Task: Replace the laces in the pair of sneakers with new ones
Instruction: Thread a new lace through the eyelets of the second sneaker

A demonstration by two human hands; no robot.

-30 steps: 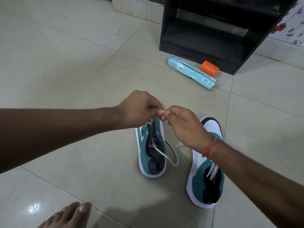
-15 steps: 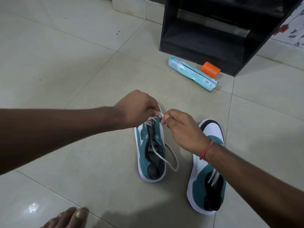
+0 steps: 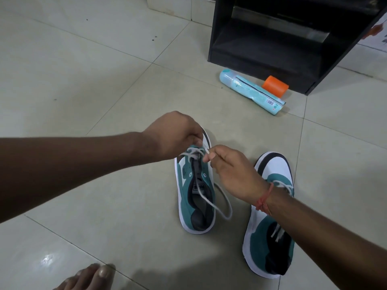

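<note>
Two teal-and-white sneakers stand on the tiled floor, toes pointing away from me. My left hand (image 3: 174, 135) hovers over the toe end of the left sneaker (image 3: 195, 197) and pinches its white lace (image 3: 193, 152) near the lowest eyelets. My right hand (image 3: 232, 170) pinches the same lace just to the right, fingers curled. A loose end of that lace loops over the shoe's opening and onto the floor beside it. The right sneaker (image 3: 270, 222) lies partly under my right forearm, with white lace ends showing at its tongue.
A light blue spray can (image 3: 251, 92) and an orange cap (image 3: 275, 85) lie on the floor beyond the shoes, in front of a black shelf unit (image 3: 282, 45). My bare foot (image 3: 90, 277) shows at the bottom left.
Both hands have dropped closer to the left sneaker's toe end, and the lace between them now shows crossed over the lowest eyelets. The view has shifted slightly.
</note>
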